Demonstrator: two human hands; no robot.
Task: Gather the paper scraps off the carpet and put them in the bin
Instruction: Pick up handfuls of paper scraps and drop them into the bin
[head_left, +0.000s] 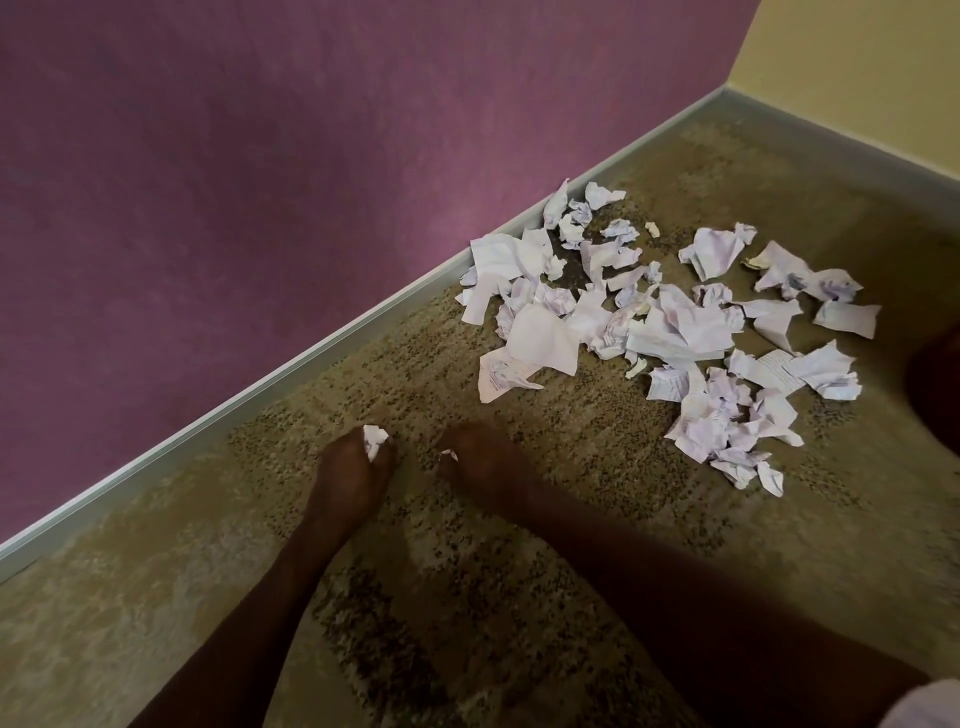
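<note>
**Scraps in Both Hands, Main Pile Uncollected**

While both arms reach forward from the lower frame, each hand is low over the carpet (519, 571) at lower centre. Left hand (353, 470): fingers curled round a small crumpled scrap (375, 440), which protrudes white at the fingertip end. Right hand (480, 460): fingers pinched on a tiny white fragment (449, 455); the grip itself is blurred. Both wrists are bent downward, knuckles uppermost.

Paper scraps (670, 332) lie in a loose heap at centre right of the frame, its upper-left edge touching the skirting board (260, 387) below the purple wall (260, 182). No bin is in view.

Assessment: the paper appears very light, soft and already creased, so it should compress without harm. Flat torn pieces may cling to the pile; crumpled ones offer raised folds to pinch. Scooping from the heap's outer edge inward seems advisable.
</note>
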